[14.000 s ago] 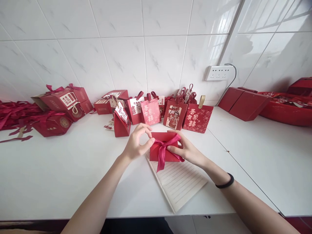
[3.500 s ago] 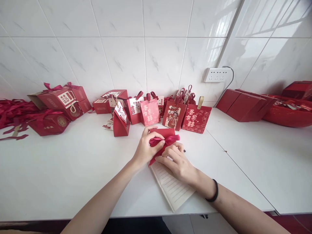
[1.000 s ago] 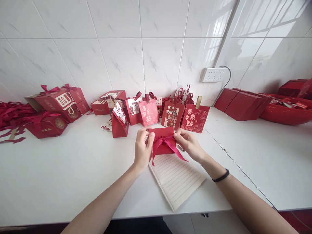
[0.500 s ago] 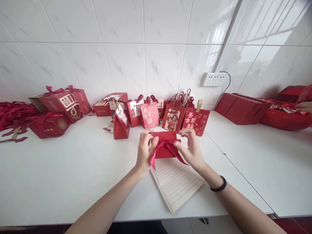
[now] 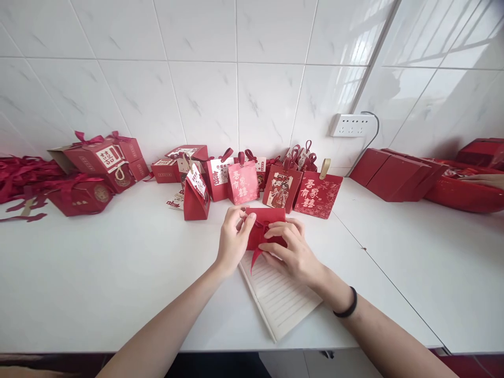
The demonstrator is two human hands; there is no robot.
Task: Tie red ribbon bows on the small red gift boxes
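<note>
A small red gift box (image 5: 265,214) is held over the far end of a lined notebook (image 5: 281,310). A dark-pink ribbon (image 5: 256,259) is tied across its front, one tail hanging down. My left hand (image 5: 233,242) grips the box's left side, thumb in front and fingers behind. Across the front lies my right hand (image 5: 296,255), its curled fingers on the ribbon near the knot, covering much of the box's right half. Just beyond the box stand a pink gift box (image 5: 243,184) and a red box with a printed figure (image 5: 280,190).
Decorated boxes (image 5: 94,157) and a ribbon heap (image 5: 27,178) lie at the left. Flat red boxes (image 5: 389,173), a red basin (image 5: 460,191) and another person's hand (image 5: 490,180) are at the right. A power strip (image 5: 352,125) is on the tiled wall.
My right hand has moved left from the box's right edge onto the ribbon at its front. My left hand keeps its hold.
</note>
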